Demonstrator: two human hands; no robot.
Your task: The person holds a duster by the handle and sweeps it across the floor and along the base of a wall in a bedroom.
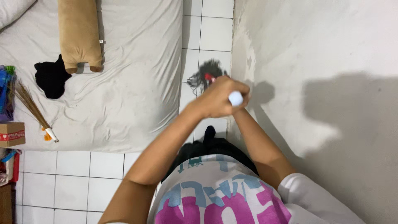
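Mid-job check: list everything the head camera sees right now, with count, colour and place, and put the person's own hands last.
White-handled broom with dark bristles: one, handle end white, bristles on the tiled floor by the wall.
White fabric mattress: one, on the floor, left.
Tan plush bolster: one, on the mattress, top.
Black crumpled cloth: one, on the mattress beside the bolster.
Straw hand broom: one, brown, mattress left edge.
Brown cardboard box: one, far left.
White tiled floor: below the mattress.
Grey-white wall: right.
Left hand: wrapped round the handle.
Right hand: mostly hidden behind the left, on the handle.
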